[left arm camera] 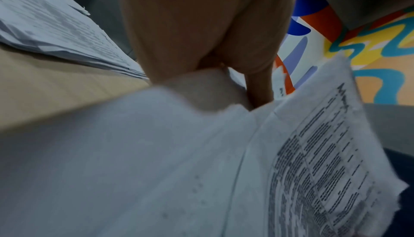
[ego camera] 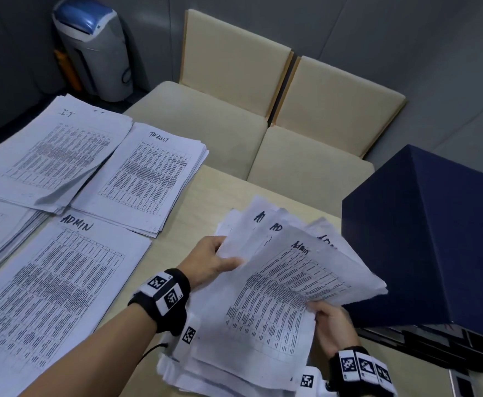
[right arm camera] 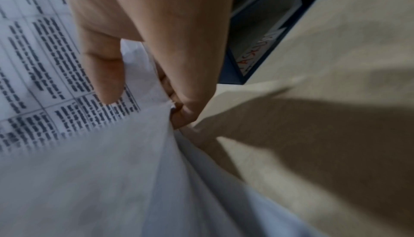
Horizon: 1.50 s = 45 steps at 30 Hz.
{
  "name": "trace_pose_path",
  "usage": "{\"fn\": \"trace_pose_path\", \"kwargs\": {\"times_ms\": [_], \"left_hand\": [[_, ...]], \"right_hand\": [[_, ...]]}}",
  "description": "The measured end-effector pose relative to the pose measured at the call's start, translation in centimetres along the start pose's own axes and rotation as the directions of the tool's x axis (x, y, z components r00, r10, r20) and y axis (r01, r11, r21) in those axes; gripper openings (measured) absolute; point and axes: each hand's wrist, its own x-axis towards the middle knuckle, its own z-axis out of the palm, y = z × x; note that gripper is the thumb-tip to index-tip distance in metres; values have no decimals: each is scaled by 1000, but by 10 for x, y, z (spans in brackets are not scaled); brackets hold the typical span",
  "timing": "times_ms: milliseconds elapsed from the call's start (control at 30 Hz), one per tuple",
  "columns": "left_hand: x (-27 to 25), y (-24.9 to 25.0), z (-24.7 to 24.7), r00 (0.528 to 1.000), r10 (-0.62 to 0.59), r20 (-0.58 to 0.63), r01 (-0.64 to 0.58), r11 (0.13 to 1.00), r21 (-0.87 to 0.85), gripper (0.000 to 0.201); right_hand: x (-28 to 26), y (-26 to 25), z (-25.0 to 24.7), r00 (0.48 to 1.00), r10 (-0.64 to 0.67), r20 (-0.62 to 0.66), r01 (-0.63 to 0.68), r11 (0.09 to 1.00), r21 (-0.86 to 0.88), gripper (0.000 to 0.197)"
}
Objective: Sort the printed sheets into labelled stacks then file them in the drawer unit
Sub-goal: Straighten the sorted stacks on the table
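- The right hand (ego camera: 333,325) pinches the near right edge of a fanned bundle of printed sheets (ego camera: 277,290), thumb on top and fingers curled beneath; it is the hand nearest the dark blue drawer unit (ego camera: 435,239).
- The left hand (ego camera: 211,262) grips the bundle's left edge, thumb over the paper, on the side away from the drawer unit.
- The bundle sits tilted just left of the drawer unit, its upper corners reading "Admin"; whether its right corner touches the unit cannot be told.
- An ADMIN stack (ego camera: 54,287) lies flat on the table (ego camera: 194,202), well left of the drawer unit.
- Beyond it, a stack headed TASKLIST (ego camera: 145,176) and an I.T stack (ego camera: 51,150) lie side by side, farther left still.
- Two cream chairs (ego camera: 263,116) stand behind the table, left of the drawer unit's far corner.
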Motion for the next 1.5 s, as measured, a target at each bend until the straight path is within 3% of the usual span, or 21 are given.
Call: {"fn": "trace_pose_path", "kwargs": {"times_ms": [67,133,200,233,333,400,467,533,567,633,733,867,933,1067,1100,1167,1233,1333,1433,1467,1500], "left_hand": [[1,-1,-2,999,-8,-50,10,999,36,22],[4,-10,-5,977,55,-204,1,965,262,31],[7,-22,-8,900,198,-390,40,850,525,43],[7,-27,-8,876,251,-412,26,828,560,44],[11,-34,-4,947,223,-232,-58,828,558,37],[15,-36,-4,987,90,-134,-10,862,507,46],[19,-35,-5,998,-17,-56,39,907,420,45],[21,-30,-4,1000,7,10,-11,922,387,14],[22,-29,-3,999,26,29,-35,929,369,20],[23,-27,-1,999,47,-2,-43,946,320,30],[27,-32,-2,994,52,-91,-27,965,259,23],[23,-29,0,960,49,-277,21,970,242,56],[22,-27,-3,939,66,-337,34,958,284,49],[24,-27,-12,963,5,-269,75,955,287,20],[22,-25,-12,969,-13,-246,77,965,251,21],[21,-22,-11,974,-41,-223,78,984,162,31],[18,-17,-7,980,-55,-193,69,996,64,31],[11,-6,1,986,-152,-67,144,984,-108,35],[8,-2,6,977,-199,70,211,925,-317,44],[10,-4,6,978,-209,3,201,935,-291,43],[16,-10,3,970,-206,-132,185,970,-157,39]], "right_hand": [[0,-1,1,1000,2,-23,-3,998,-60,42],[-2,-2,2,1000,0,-24,-2,997,-81,28],[-3,-3,3,1000,-4,-24,2,997,-75,18],[-3,-3,4,1000,0,-25,-1,997,-71,18],[0,-1,3,1000,12,-18,-12,999,-44,33],[-1,0,4,999,38,-27,-39,999,-22,43],[-3,0,4,997,66,-35,-66,998,-9,47],[-2,-1,2,998,50,-28,-50,999,1,42],[-3,-2,1,999,32,-19,-32,999,-3,35],[-5,-5,1,1000,-11,-1,11,1000,2,31],[-4,-7,-1,1000,-17,-26,18,998,65,69],[-2,-3,-3,999,-10,-34,9,1000,-26,39],[-3,-2,-4,999,-12,-34,11,1000,-13,35],[1,3,-8,999,-31,-27,32,998,45,32],[2,4,-8,999,-43,-6,44,997,70,33],[3,5,-4,992,-94,89,85,991,106,31],[5,4,-2,965,-160,206,124,976,179,13],[4,7,1,872,-195,449,70,958,279,22],[2,8,6,905,-202,375,140,973,185,67],[0,7,8,923,-217,319,186,974,128,68],[-1,8,10,927,-245,283,233,970,74,53]]}}
